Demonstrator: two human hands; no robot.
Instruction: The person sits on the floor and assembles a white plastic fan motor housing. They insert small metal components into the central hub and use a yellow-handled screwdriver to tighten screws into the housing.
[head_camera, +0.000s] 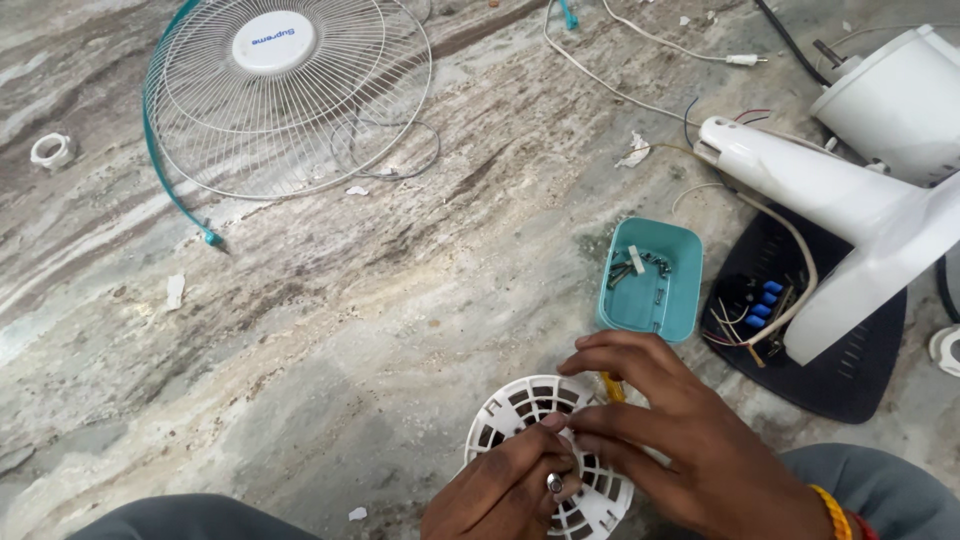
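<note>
Item one: round white slotted plastic cover (545, 445), near centre, resting on the marbled stone floor (330, 330). My left hand (510, 490) grips its near side, fingers curled onto it, a ring showing. My right hand (680, 430) lies over its right edge, fingers pinching the rim; a yellow tool tip (612, 386) peeks out under them. Item two: teal rectangular plastic tray (652, 278) holding dark screws, just beyond the right hand. Item three: white plastic fan body (850, 200) on a black vented base (850, 370), far right. Item four: round white wire fan guard (285, 95), far left.
</note>
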